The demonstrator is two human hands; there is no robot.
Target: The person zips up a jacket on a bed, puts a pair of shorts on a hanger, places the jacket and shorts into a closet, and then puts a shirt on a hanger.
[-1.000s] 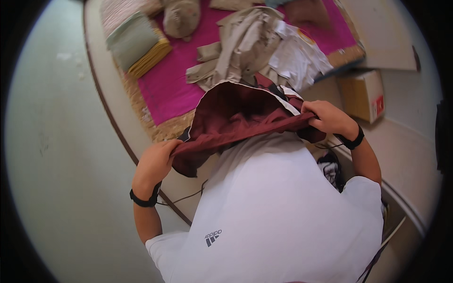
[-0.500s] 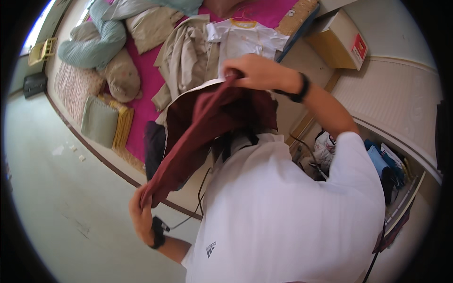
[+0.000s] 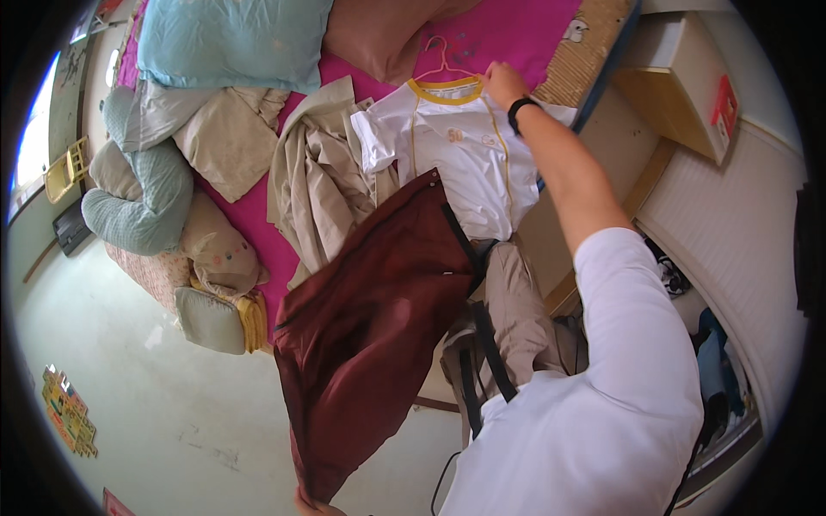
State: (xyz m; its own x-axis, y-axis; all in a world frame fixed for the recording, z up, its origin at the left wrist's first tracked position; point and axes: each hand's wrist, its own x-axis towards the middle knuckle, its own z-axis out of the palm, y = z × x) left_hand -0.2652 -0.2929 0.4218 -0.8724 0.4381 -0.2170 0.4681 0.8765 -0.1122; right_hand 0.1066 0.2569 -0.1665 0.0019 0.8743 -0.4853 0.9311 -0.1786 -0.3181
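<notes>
A dark red garment with a dark zip and dark edging hangs spread out in front of me, its upper corner overlapping the bottom of a white T-shirt. My left hand, mostly cut off by the lower edge, grips the garment's lowest end. The white T-shirt has a yellow collar and lies on the bed on a pink hanger. At the T-shirt's right shoulder, beside the collar, my right hand has its fingers closed on the cloth. A beige coat lies crumpled left of the T-shirt.
Pillows, including a light blue one, and a plush toy rest on the bed with its magenta sheet. A wooden cabinet stands at the right, above an open drawer of clothes. A folded cushion sits at the bed's left edge.
My right hand has let go of the dark red garment and moved to the T-shirt's shoulder. The garment now hangs unfolded from my left hand, which is lower. The view has shifted.
</notes>
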